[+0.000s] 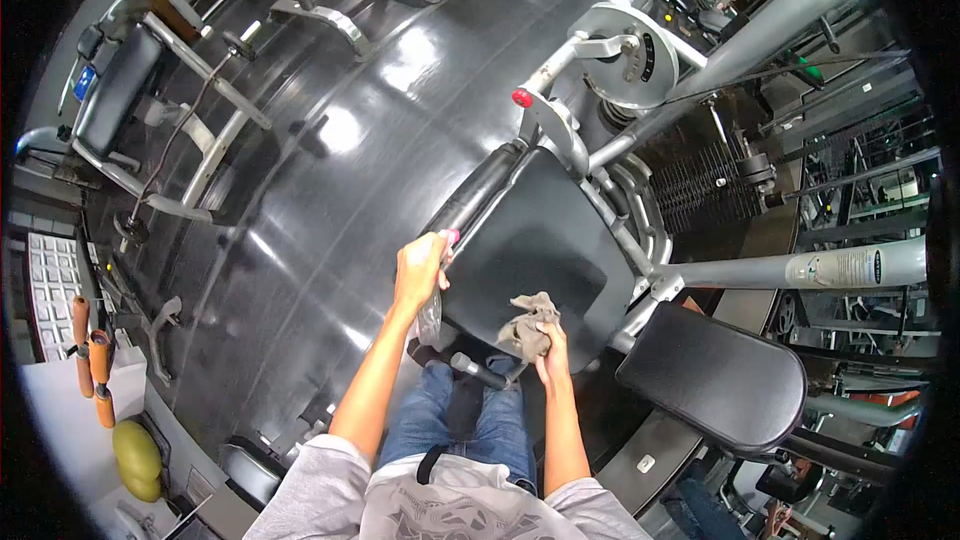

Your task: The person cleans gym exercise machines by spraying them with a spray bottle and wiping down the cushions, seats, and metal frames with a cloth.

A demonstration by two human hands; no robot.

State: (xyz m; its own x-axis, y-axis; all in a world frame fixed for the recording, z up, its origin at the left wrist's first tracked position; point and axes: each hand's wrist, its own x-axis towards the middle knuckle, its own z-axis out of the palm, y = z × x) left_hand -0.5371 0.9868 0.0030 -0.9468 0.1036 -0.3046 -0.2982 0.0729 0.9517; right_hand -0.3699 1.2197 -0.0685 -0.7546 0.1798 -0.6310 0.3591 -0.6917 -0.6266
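Note:
My left hand (pixel 421 265) is closed around a clear spray bottle (pixel 430 318) with a pink nozzle, held at the left edge of a black padded seat (pixel 540 230). In my right hand (pixel 552 352) is a crumpled grey-beige rag (pixel 527 328), over the near part of the same seat; whether the rag touches the pad I cannot tell. The seat belongs to a grey weight machine, and a long black roller pad (pixel 470 195) runs along its left side. Below my hands, a grey handle (pixel 478 370) of the machine sticks out near my knees.
A black backrest pad (pixel 715 375) lies to the right, with a weight stack (pixel 705 190) behind. The machine's round cam plate (pixel 630 55) and red-tipped lever (pixel 522 98) rise ahead. At left stands a bench with a barbell (pixel 185 120) on the dark floor; green balls (pixel 138 455) sit lower left.

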